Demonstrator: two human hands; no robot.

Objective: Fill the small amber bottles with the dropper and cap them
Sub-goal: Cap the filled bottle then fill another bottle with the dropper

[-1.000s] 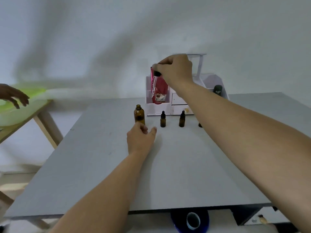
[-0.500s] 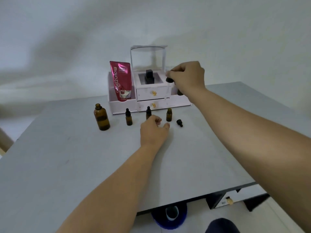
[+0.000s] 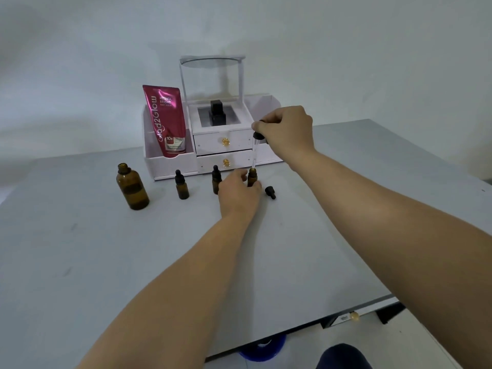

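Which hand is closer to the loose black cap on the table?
Left. The left hand sits right beside the loose black cap, gripping the small open amber bottle; the right hand pinches the dropper higher up, behind it.

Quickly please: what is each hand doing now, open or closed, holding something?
Left hand: closed around the uncapped small bottle.
Right hand: closed, pinching the dropper by its black bulb, tip over that bottle.

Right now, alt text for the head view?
Right hand pinches a dropper, tip at the mouth of an uncapped small amber bottle that the left hand holds on a grey table. A loose black cap lies beside it; two capped small bottles and a larger open bottle stand to its left.
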